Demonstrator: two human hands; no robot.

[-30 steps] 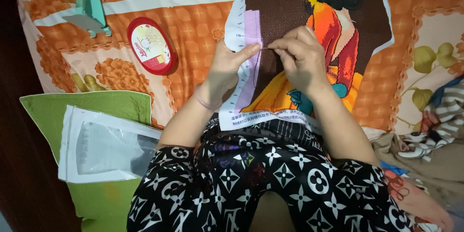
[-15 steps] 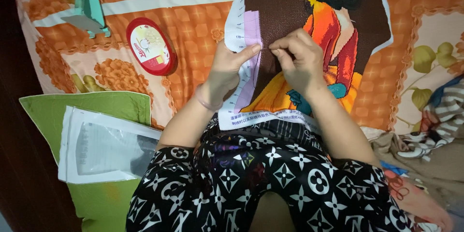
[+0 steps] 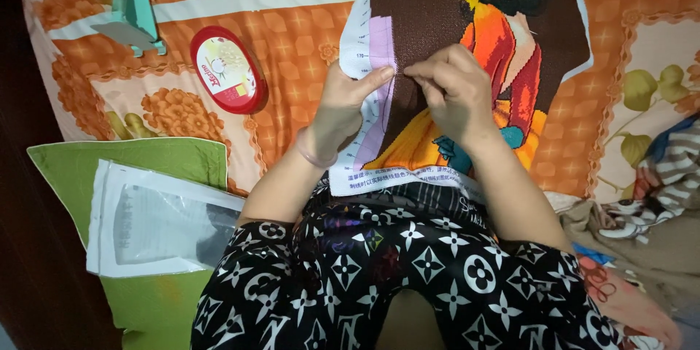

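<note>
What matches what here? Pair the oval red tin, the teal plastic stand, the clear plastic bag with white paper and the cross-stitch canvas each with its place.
Things:
1. oval red tin
2. teal plastic stand
3. clear plastic bag with white paper
4. cross-stitch canvas

Places:
A. on the green cushion
B. held between the left hand and right hand
C. far upper left on the orange floral sheet
D. on the sheet just left of the left hand

Pairs: 1-D, 2-C, 3-A, 4-B
</note>
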